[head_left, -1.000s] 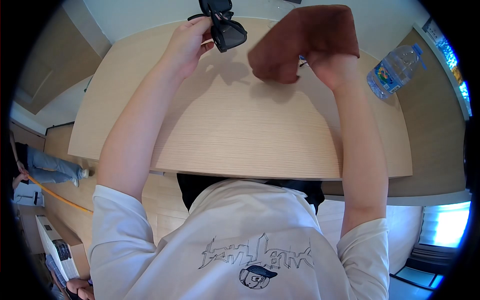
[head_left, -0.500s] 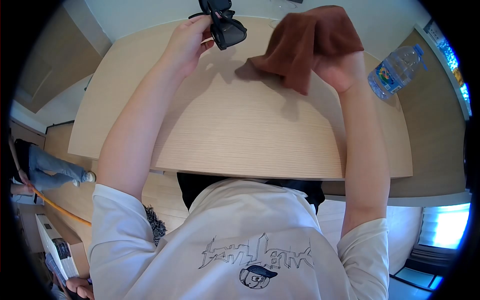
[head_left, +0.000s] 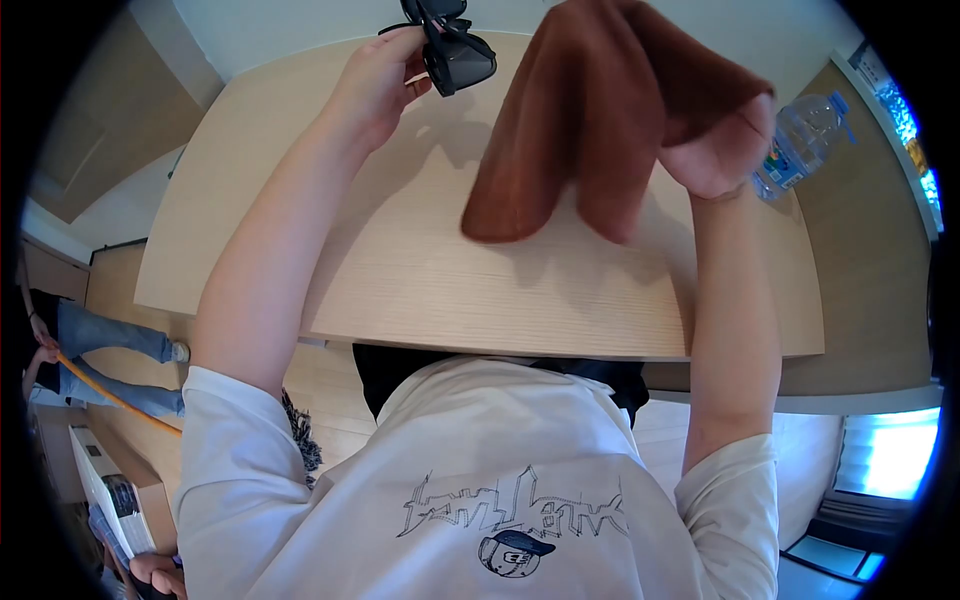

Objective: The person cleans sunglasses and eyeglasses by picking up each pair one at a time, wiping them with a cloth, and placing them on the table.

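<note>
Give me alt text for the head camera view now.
A person's left hand holds dark-lensed glasses and their right hand a brown cloth over a pale wooden table; a clear plastic bottle shows partly behind the right hand.

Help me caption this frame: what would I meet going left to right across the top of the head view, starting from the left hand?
Left hand → dark glasses → brown cloth → clear plastic bottle.

Open passage spans the tabletop (head_left: 480, 300) between the forearms, nearest the front edge. Farther back, the hanging brown cloth (head_left: 590, 130) obstructs the middle; a narrow gap separates it from the black sunglasses (head_left: 465, 65). The plastic bottle (head_left: 808, 135) bounds the right side.
</note>
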Action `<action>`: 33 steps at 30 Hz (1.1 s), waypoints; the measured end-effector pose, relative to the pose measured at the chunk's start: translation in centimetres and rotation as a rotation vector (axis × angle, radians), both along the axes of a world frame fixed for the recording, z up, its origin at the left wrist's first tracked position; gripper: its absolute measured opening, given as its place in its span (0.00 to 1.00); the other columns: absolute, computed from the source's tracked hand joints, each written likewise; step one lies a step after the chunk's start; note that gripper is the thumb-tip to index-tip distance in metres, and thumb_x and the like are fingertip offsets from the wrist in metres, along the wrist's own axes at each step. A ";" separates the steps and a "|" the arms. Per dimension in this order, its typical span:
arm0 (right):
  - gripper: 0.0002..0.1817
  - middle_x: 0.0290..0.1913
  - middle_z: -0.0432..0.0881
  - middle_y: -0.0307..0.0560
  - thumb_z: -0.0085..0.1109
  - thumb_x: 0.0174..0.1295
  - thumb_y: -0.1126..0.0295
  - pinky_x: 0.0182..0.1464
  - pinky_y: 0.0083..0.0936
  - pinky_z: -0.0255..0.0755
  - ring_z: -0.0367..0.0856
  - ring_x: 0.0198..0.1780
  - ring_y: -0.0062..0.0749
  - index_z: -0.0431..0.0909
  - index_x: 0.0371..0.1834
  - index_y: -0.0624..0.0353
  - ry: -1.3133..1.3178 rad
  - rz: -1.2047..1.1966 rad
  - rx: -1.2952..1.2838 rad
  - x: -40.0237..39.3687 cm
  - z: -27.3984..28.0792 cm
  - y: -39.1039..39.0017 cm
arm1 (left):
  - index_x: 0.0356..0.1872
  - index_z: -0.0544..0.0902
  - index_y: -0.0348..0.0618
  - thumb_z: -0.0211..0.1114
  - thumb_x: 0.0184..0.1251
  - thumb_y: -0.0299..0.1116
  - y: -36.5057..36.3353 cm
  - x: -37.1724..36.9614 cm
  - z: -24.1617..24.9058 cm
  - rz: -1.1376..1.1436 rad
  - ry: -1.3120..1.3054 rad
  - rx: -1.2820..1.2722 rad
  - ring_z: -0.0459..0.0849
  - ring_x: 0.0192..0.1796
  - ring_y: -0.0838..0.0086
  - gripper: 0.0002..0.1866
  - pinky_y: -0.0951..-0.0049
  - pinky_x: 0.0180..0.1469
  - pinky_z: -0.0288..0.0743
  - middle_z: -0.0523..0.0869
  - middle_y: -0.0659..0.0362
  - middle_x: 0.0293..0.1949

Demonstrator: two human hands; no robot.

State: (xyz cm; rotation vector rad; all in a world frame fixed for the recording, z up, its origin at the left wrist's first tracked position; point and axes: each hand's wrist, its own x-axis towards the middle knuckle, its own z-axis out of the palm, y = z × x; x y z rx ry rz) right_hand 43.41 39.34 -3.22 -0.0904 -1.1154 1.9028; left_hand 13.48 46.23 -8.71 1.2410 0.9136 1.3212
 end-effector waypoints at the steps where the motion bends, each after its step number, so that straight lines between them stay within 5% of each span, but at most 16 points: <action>1: 0.27 0.68 0.74 0.59 0.56 0.74 0.63 0.71 0.46 0.74 0.76 0.68 0.49 0.67 0.72 0.64 0.024 0.024 0.006 0.0 -0.4 0.3 | 0.51 0.87 0.48 0.60 0.79 0.46 -0.1 0.1 0.1 -0.004 0.011 -0.003 0.81 0.51 0.80 0.15 0.71 0.55 0.69 0.89 0.66 0.47; 7: 0.37 0.75 0.67 0.53 0.51 0.73 0.49 0.72 0.51 0.69 0.70 0.74 0.45 0.57 0.79 0.59 0.152 0.124 0.037 0.8 -2.9 2.0 | 0.50 0.87 0.47 0.61 0.78 0.47 0.2 0.0 -0.4 -0.009 0.021 -0.007 0.81 0.51 0.78 0.16 0.70 0.55 0.69 0.89 0.65 0.47; 10: 0.42 0.78 0.63 0.53 0.57 0.71 0.54 0.71 0.47 0.72 0.69 0.75 0.44 0.49 0.82 0.59 -0.169 -0.149 0.339 -0.1 -2.1 1.7 | 0.46 0.86 0.48 0.62 0.76 0.46 0.2 0.0 -0.3 -0.003 0.000 -0.002 0.81 0.50 0.79 0.13 0.70 0.54 0.68 0.88 0.66 0.43; 13: 0.25 0.59 0.81 0.55 0.67 0.68 0.70 0.63 0.34 0.80 0.83 0.57 0.41 0.73 0.66 0.62 0.014 -0.079 0.027 -1.3 1.3 -1.7 | 0.46 0.86 0.48 0.62 0.76 0.47 0.3 -0.2 -0.4 -0.018 0.002 0.012 0.81 0.49 0.79 0.14 0.70 0.54 0.68 0.88 0.66 0.42; 14: 0.19 0.51 0.84 0.53 0.65 0.69 0.71 0.54 0.27 0.83 0.86 0.49 0.38 0.77 0.60 0.65 -0.017 -0.519 -0.010 -3.5 2.2 -4.4 | 0.50 0.87 0.46 0.62 0.77 0.49 0.4 -0.3 -0.5 -0.032 0.020 0.021 0.82 0.51 0.78 0.17 0.70 0.55 0.69 0.89 0.65 0.46; 16: 0.19 0.52 0.83 0.51 0.65 0.69 0.71 0.55 0.28 0.82 0.85 0.50 0.37 0.76 0.61 0.64 0.010 -0.491 0.074 -1.8 2.1 -3.1 | 0.50 0.87 0.46 0.62 0.77 0.49 0.5 -0.3 -0.5 -0.033 0.021 0.022 0.81 0.51 0.78 0.18 0.70 0.55 0.69 0.89 0.65 0.46; 24: 0.21 0.57 0.80 0.45 0.62 0.68 0.71 0.59 0.31 0.78 0.80 0.56 0.35 0.72 0.63 0.59 -0.185 -1.030 0.193 1.7 -2.8 4.1 | 0.51 0.87 0.44 0.60 0.78 0.49 0.3 0.0 -0.2 -0.012 0.044 -0.007 0.81 0.54 0.79 0.19 0.71 0.57 0.71 0.88 0.64 0.49; 27: 0.15 0.51 0.82 0.43 0.64 0.65 0.72 0.57 0.28 0.78 0.81 0.53 0.29 0.78 0.55 0.58 -0.022 -0.745 0.066 1.5 -3.3 4.4 | 0.53 0.86 0.45 0.57 0.80 0.47 -0.5 0.3 0.4 0.002 0.053 -0.003 0.81 0.55 0.78 0.18 0.70 0.58 0.71 0.88 0.63 0.50; 33: 0.12 0.47 0.83 0.42 0.65 0.63 0.73 0.55 0.27 0.78 0.81 0.50 0.28 0.81 0.49 0.57 -0.602 -0.530 0.580 -1.2 -0.9 2.0 | 0.55 0.86 0.46 0.54 0.81 0.44 -0.6 0.4 0.3 -0.033 0.061 0.013 0.81 0.54 0.78 0.17 0.69 0.58 0.72 0.88 0.64 0.51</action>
